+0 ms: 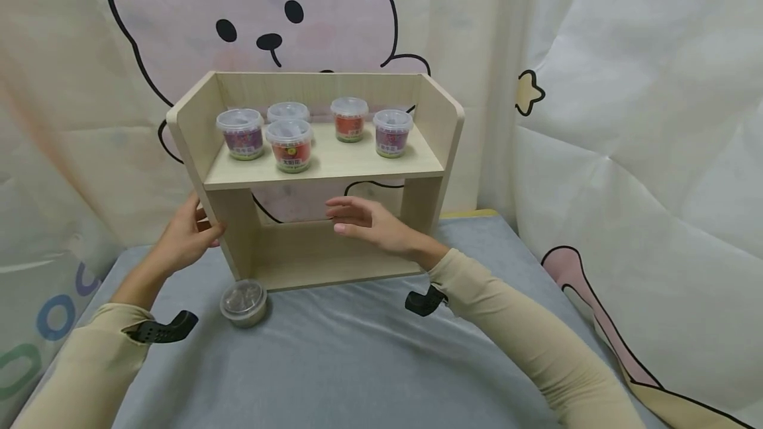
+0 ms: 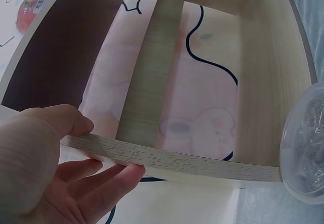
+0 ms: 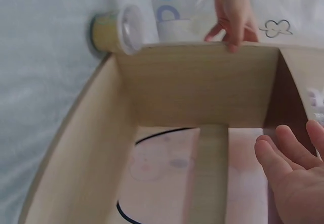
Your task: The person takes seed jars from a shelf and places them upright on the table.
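Note:
A pale wooden two-tier shelf (image 1: 334, 253) stands on the cloth-covered table. My left hand (image 1: 187, 237) grips the edge of its left side panel, thumb on the inner face and fingers behind, as the left wrist view (image 2: 76, 163) shows. In front of the lower compartment, just under the upper board, my right hand (image 1: 381, 224) is held with fingers extended and nothing in it. The upper board carries several small clear-lidded tubs, among them a red-labelled tub (image 1: 290, 151) at the front and a purple-labelled tub (image 1: 392, 138) at the right.
Another lidded tub (image 1: 243, 303) sits on the blue-grey cloth (image 1: 334, 363), close by the shelf's lower left front corner. Behind hangs a printed curtain (image 1: 352, 18), and a white sheet (image 1: 644, 151) lines the right side. Each wrist wears a black strap.

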`<state>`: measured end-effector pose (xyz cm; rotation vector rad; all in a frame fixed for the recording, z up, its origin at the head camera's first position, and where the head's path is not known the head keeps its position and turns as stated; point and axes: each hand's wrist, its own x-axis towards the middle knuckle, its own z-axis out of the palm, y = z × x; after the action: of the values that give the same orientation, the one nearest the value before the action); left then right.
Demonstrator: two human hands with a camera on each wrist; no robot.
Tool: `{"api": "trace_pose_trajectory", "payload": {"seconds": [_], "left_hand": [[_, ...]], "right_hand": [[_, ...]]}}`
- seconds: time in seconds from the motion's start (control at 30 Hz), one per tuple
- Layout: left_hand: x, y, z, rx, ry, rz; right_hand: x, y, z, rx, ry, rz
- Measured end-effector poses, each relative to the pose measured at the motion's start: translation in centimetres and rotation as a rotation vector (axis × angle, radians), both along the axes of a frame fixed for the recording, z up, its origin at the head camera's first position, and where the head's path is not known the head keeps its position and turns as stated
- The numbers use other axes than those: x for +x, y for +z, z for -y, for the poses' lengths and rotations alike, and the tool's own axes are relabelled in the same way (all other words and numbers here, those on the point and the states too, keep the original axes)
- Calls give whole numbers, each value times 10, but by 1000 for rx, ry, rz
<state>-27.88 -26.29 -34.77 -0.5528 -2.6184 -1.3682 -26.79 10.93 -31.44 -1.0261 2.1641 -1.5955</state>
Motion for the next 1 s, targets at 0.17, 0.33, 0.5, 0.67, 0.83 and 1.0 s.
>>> {"api": "trace_pose_trajectory", "payload": {"seconds": [0.17, 0.33, 0.5, 0.67, 0.83, 1.0], "left_hand": [[2, -2, 0, -13, 6, 3], [1, -1, 1, -16, 23, -2], [1, 0, 0, -14, 42, 0], [1, 0, -2, -9, 53, -3], [2, 0, -3, -7, 48, -15], [3, -1, -3, -13, 44, -16]], "right_hand": [[3, 13, -10, -17, -33, -9], [4, 31, -21, -28, -71, -11], [4, 50, -35, -52, -115, -32], [3, 63, -51, -49, -158, -48], [2, 71, -64, -64, -190, -29], [0, 75, -74, -77, -228, -7]]}}
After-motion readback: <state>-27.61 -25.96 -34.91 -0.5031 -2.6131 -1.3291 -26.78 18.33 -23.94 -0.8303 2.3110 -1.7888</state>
